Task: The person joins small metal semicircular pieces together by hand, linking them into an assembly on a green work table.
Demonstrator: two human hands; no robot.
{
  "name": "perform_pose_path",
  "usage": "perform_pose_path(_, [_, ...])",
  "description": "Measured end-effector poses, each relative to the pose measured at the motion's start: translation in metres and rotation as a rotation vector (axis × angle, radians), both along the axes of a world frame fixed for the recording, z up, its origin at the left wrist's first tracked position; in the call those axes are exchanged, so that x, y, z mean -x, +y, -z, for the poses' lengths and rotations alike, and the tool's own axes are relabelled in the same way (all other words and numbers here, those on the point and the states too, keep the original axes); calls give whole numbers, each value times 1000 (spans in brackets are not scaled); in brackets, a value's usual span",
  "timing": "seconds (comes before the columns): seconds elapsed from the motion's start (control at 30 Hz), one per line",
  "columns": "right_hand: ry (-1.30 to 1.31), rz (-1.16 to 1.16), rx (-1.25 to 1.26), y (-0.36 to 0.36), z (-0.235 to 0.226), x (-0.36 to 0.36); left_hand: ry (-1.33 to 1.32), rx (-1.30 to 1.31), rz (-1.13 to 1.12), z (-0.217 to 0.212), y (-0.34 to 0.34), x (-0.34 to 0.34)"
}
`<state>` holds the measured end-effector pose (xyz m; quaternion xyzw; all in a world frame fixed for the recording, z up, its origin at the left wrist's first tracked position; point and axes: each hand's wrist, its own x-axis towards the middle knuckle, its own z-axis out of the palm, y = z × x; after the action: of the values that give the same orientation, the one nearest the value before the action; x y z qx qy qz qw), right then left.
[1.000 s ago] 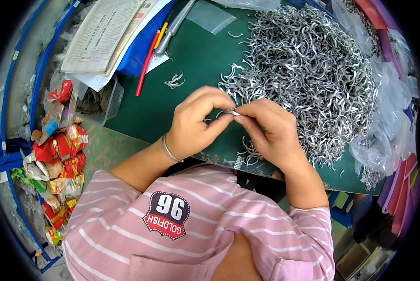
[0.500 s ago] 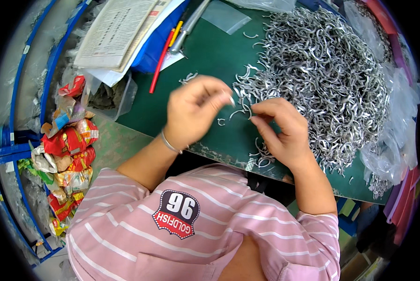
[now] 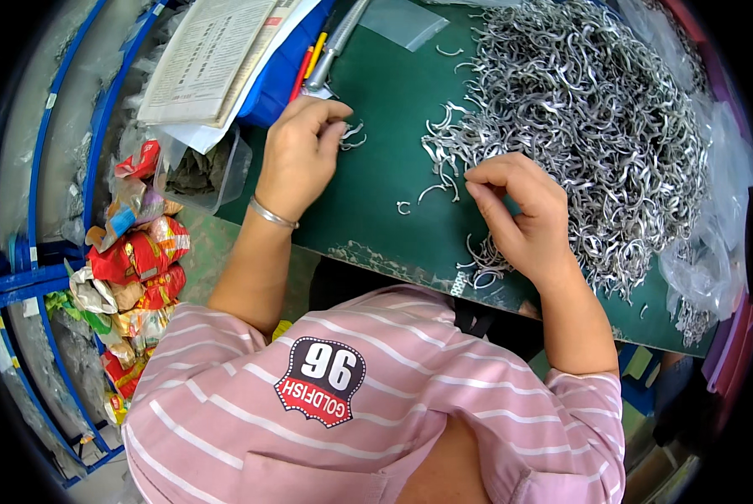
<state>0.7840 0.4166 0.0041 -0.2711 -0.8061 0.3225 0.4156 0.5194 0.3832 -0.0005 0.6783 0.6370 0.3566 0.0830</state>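
Observation:
My left hand (image 3: pixel 301 151), with a bracelet at the wrist, has its fingers curled beside a small group of curved metal pieces (image 3: pixel 354 135) on the green tabletop (image 3: pixel 385 202). Anything between its thumb and fingers is too small to make out. My right hand (image 3: pixel 523 210) is at the near-left edge of a large heap of silvery curved metal pieces (image 3: pixel 587 126). Its thumb and forefinger are drawn together in a pinch; whether a piece is between them cannot be told. Several loose pieces (image 3: pixel 448 185) lie just left of the right fingertips.
Printed papers (image 3: pixel 208 67) rest over a blue tray (image 3: pixel 284 63) at the far left, with pens (image 3: pixel 301 76) and a metal-tipped tool (image 3: pixel 330 55) alongside. A plastic tub (image 3: pixel 234 168) holds dark cloth. Clear bags (image 3: pixel 704 244) border the heap; blue racks (image 3: pixel 36 168) stand left.
My left hand has moved left from near the heap to the small group, and a piece earlier seen at its fingertips no longer shows. My right hand has shifted slightly right and its fingertips have drawn closer.

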Motion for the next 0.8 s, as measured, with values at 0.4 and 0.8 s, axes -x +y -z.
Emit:
perform_pose_path(0.4, [-42, 5, 132, 0, 8, 0, -125, 40, 304, 7, -15, -70])
perform_pose_path(0.8, [16, 61, -31, 9, -13, -16, -225, -57, 346, 6, -12, -70])
